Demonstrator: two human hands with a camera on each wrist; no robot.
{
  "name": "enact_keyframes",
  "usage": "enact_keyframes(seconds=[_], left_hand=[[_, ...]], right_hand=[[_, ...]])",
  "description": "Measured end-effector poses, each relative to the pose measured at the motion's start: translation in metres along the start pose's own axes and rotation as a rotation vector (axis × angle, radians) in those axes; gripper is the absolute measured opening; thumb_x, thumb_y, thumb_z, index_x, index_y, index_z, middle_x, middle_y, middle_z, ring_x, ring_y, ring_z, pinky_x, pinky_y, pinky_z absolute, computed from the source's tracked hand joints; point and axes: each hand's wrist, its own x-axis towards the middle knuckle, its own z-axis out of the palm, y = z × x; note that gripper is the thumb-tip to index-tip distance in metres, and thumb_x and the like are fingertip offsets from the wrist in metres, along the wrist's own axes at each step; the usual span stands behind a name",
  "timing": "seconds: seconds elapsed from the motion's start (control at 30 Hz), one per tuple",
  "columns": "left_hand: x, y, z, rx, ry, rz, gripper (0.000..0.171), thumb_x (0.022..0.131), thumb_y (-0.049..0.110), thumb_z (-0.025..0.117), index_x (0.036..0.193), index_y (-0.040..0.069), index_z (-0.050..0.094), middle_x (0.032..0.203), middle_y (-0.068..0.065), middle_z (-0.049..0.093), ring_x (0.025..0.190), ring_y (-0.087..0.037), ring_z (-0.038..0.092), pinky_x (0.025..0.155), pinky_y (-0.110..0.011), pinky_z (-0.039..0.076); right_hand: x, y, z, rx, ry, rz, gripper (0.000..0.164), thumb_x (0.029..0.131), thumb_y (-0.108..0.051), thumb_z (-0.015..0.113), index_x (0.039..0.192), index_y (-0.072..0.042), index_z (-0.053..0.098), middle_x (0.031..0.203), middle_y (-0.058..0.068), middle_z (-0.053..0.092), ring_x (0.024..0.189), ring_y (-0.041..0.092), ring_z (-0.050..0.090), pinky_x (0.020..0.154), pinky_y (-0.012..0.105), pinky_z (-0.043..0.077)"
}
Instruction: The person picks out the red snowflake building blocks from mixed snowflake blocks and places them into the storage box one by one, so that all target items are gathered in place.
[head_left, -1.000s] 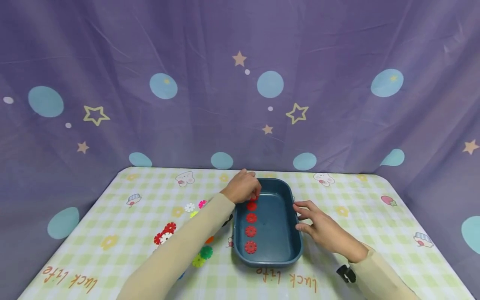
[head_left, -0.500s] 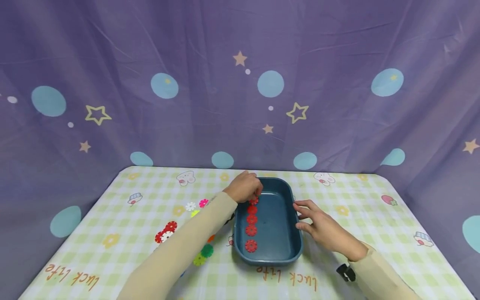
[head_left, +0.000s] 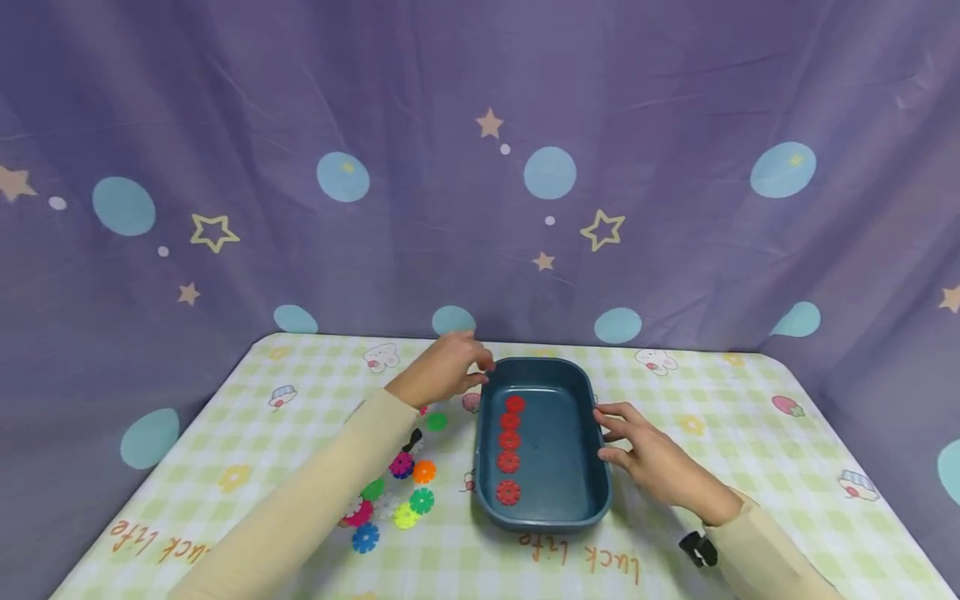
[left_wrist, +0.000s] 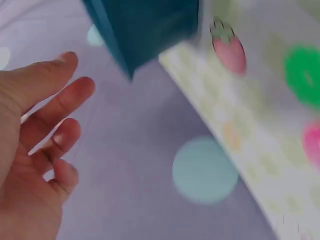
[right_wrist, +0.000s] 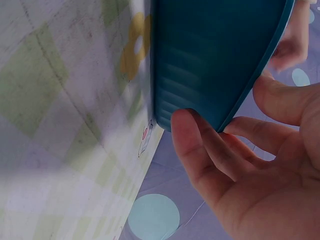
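A dark blue-green rectangular tray (head_left: 555, 518) stands on the table, with several red snowflake discs (head_left: 508, 461) in a column along its left side. Beside the far left corner of the tray, my left hand (head_left: 442, 368) holds nothing, its fingers loosely bent. The left wrist view also has this hand (left_wrist: 40, 120) apart from the tray (left_wrist: 150, 30). My right hand (head_left: 652, 458) touches the right side of the tray. Up close, its fingertips (right_wrist: 185, 125) rest against the outer wall and at the rim of the tray (right_wrist: 215, 55).
Left of the tray lie loose snowflake discs in mixed colours, among them an orange disc (head_left: 424, 472), a blue disc (head_left: 365, 537) and a green disc (head_left: 422, 500). My left sleeve (head_left: 300, 492) hides part of them. A purple curtain (head_left: 480, 192) hangs behind the table.
My left hand has come out of the tray and moved left past its rim, uncovering the farthest red disc in the column. My right hand stays at the tray's right side.
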Motion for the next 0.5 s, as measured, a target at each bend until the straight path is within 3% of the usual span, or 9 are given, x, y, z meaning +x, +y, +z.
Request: enact_keyframes(seconds=[0.1, 0.2, 0.37, 0.5], left_hand=[[-0.027, -0.007, -0.014, 0.006, -0.003, -0.003, 0.014, 0.068, 0.018, 0.073, 0.080, 0.019, 0.066, 0.078, 0.010, 0.061, 0.071, -0.009, 0.045, 0.064, -0.025, 0.038], [-0.059, -0.014, -0.020, 0.019, -0.081, -0.066, 0.016, 0.067, 0.020, 0.074, 0.081, 0.021, 0.065, 0.077, 0.010, 0.060, 0.069, -0.008, 0.045, 0.064, -0.026, 0.038], [-0.116, -0.023, -0.020, -0.074, -0.284, -0.285, 0.021, 0.068, 0.020, 0.072, 0.088, 0.016, 0.065, 0.076, 0.005, 0.057, 0.069, -0.009, 0.046, 0.065, -0.027, 0.041], [-0.158, -0.028, -0.019, -0.137, -0.359, -0.440, 0.024, 0.068, 0.018, 0.072, 0.090, 0.014, 0.064, 0.076, 0.006, 0.054, 0.069, -0.011, 0.045, 0.066, -0.029, 0.040]], right_hand=[[-0.001, 0.001, 0.000, 0.002, 0.000, 0.014, 0.052, 0.080, -0.014, 0.060, 0.126, 0.001, 0.041, 0.129, 0.006, 0.034, 0.093, 0.013, 0.054, 0.071, 0.032, 0.045], [-0.001, 0.001, -0.001, 0.001, -0.006, 0.018, 0.051, 0.081, -0.014, 0.060, 0.126, 0.001, 0.040, 0.129, 0.005, 0.034, 0.093, 0.013, 0.054, 0.070, 0.029, 0.045], [-0.001, 0.000, -0.001, -0.009, 0.001, 0.003, 0.051, 0.080, -0.012, 0.060, 0.125, 0.001, 0.041, 0.128, 0.007, 0.035, 0.092, 0.015, 0.055, 0.068, 0.026, 0.045], [-0.001, -0.001, 0.001, -0.001, -0.003, -0.008, 0.051, 0.080, -0.012, 0.060, 0.125, 0.002, 0.040, 0.128, 0.008, 0.035, 0.092, 0.015, 0.055, 0.068, 0.025, 0.045]])
